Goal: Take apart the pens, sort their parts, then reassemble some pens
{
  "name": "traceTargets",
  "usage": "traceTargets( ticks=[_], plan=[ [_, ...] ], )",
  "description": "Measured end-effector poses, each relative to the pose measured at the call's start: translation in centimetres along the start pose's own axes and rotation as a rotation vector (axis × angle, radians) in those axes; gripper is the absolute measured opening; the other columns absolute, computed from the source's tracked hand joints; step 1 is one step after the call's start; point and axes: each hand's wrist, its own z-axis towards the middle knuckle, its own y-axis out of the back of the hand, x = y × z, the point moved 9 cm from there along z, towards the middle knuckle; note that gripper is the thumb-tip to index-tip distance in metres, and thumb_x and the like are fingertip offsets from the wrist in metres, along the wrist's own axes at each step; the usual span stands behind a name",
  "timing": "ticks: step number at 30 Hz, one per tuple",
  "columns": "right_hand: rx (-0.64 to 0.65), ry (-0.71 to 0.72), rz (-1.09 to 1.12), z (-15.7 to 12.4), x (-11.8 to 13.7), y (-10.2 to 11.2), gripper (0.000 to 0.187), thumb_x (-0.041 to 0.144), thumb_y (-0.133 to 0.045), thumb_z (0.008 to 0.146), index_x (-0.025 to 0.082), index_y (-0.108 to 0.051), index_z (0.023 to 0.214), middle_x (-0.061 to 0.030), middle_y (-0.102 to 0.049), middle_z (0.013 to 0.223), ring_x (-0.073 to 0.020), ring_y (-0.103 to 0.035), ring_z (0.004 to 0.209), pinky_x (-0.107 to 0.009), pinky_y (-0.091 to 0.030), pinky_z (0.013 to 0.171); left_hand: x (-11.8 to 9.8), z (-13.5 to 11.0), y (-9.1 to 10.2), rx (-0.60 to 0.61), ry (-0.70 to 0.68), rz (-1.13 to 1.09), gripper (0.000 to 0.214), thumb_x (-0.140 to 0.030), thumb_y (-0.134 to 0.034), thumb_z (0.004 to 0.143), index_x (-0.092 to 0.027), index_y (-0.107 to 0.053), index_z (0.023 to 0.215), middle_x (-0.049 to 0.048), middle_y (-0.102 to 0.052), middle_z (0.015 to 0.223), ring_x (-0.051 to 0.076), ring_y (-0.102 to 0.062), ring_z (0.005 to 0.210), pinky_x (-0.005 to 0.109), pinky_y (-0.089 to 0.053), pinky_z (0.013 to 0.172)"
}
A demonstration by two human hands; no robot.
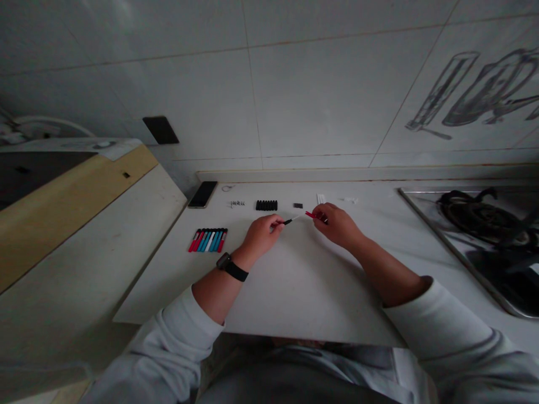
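My left hand (266, 230) pinches a small black pen part (287, 222), from which a thin white rod (296, 217) points to the right. Just across from it, my right hand (332, 223) grips a red pen barrel (310, 215) with its end facing the rod. Rod and barrel are apart, with a small gap between them. Both hands are above the white countertop (295, 292). To the left lies a row of red, blue and white pens (208, 240) with black ends. Behind my hands are a row of black cylindrical pieces (266, 205) and some small dark parts (298, 205).
Small silvery pieces (237, 203) lie at the back left near a phone (202, 194). White strips (320, 198) and clear bits (350, 200) sit behind my right hand. A gas stove (484, 235) is at the right, a pale cabinet-like panel (96, 247) at the left, a tiled wall behind.
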Motion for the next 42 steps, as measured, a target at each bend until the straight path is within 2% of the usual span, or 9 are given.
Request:
traceTargets(
  ticks=[6,18,22,31,39,42],
  plan=[
    [-0.040,0.059,-0.041,-0.1,0.4,0.4,0.014,0.017,-0.060,0.087,0.020,-0.070,0.097,-0.0073,-0.067,0.096,-0.0166,-0.062,0.077,-0.029,-0.047,0.074,-0.3,0.1,0.4,-0.016,-0.033,0.046,0.009,-0.019,-0.066,0.093,-0.020,-0.071,0.100,0.0035,-0.076,0.096,0.019,-0.071,0.091,0.034,-0.054,0.085],
    [-0.029,0.338,-0.061,-0.9,3.9,-0.3,0.016,0.015,-0.060,0.090,0.020,-0.073,0.098,-0.0090,-0.071,0.095,-0.0214,-0.065,0.086,-0.033,-0.049,0.082,-1.3,0.1,0.4,-0.015,-0.109,-0.004,0.013,-0.026,-0.064,0.096,-0.021,-0.074,0.102,0.0048,-0.077,0.101,0.020,-0.070,0.094,0.035,-0.053,0.089],
    [-0.038,0.359,-0.070,-1.0,4.1,-0.3,0.016,0.016,-0.060,0.092,0.020,-0.073,0.100,-0.0093,-0.071,0.096,-0.0216,-0.065,0.087,-0.033,-0.049,0.082,-1.1,0.2,0.4,-0.010,-0.086,-0.011,0.015,-0.027,-0.062,0.097,-0.021,-0.076,0.100,0.0053,-0.078,0.102,0.021,-0.070,0.096,0.035,-0.053,0.089],
    [-0.047,0.393,-0.108,-1.2,4.2,-0.8,0.015,0.016,-0.060,0.093,0.020,-0.073,0.101,-0.0088,-0.071,0.098,-0.0220,-0.064,0.089,-0.034,-0.048,0.083,-0.6,0.2,-0.2,0.065,-0.010,-0.058,0.022,-0.024,-0.055,0.099,-0.019,-0.075,0.091,0.0027,-0.075,0.085,0.018,-0.068,0.082,0.029,-0.049,0.079],
    [-0.116,0.438,-0.103,-1.4,4.4,-0.5,0.017,0.021,-0.057,0.098,0.021,-0.073,0.103,-0.0105,-0.072,0.100,-0.0240,-0.064,0.093,-0.038,-0.048,0.086,-0.6,0.0,-0.2,0.093,0.046,-0.148,0.035,-0.035,-0.047,0.103,-0.018,-0.069,0.082,0.0005,-0.069,0.074,0.016,-0.063,0.072,0.027,-0.045,0.071],
    [-0.102,0.438,-0.085,-1.4,4.5,-0.5,0.019,0.021,-0.056,0.099,0.021,-0.073,0.105,-0.0106,-0.072,0.101,-0.0235,-0.065,0.093,-0.037,-0.049,0.086,-0.3,0.0,-0.2,0.084,0.049,-0.184,0.029,-0.035,-0.049,0.102,-0.019,-0.070,0.088,0.0003,-0.070,0.076,0.016,-0.065,0.074,0.028,-0.047,0.074]
  ],
)
